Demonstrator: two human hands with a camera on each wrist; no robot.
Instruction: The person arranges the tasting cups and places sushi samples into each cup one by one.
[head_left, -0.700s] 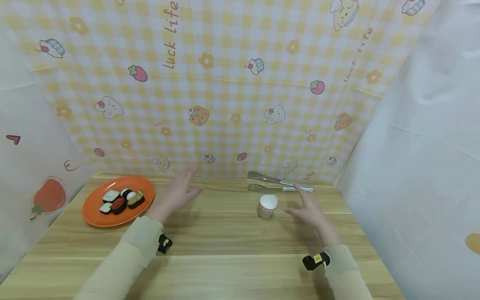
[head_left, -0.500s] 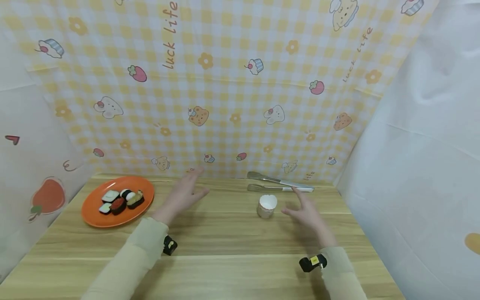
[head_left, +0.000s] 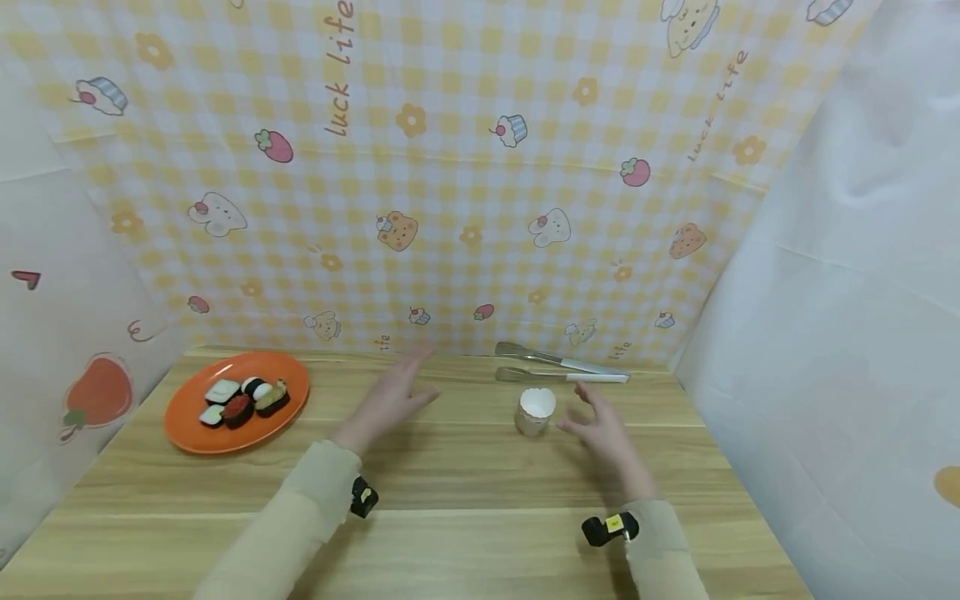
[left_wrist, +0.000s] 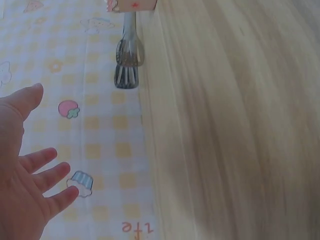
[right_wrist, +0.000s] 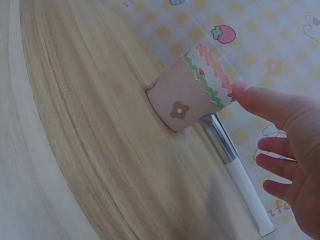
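Observation:
A small paper baking cup (head_left: 534, 423) with a scalloped rim stands upright on the table; the right wrist view shows a brown flower on the side of this cup (right_wrist: 175, 97). My right hand (head_left: 602, 429) hovers just to its right, fingers spread, holding nothing. The right thumb overlaps the cup's rim in the right wrist view; whether they touch I cannot tell. My left hand (head_left: 390, 404) is in the air left of the cup, fingers apart and holding nothing. Metal tongs (head_left: 597, 377) with white handles lie behind the cup, their heads (left_wrist: 127, 72) pointing left.
An orange plate (head_left: 183, 421) at the table's far left bears several sushi pieces (head_left: 237, 410). A checked cloth (head_left: 450, 183) hangs along the back edge of the wooden table (head_left: 450, 475). White sheets close off both sides.
My left hand has moved right, away from the plate and towards the cup. My right hand has shifted a little left, closer to the cup. Cup, tongs and plate have stayed put.

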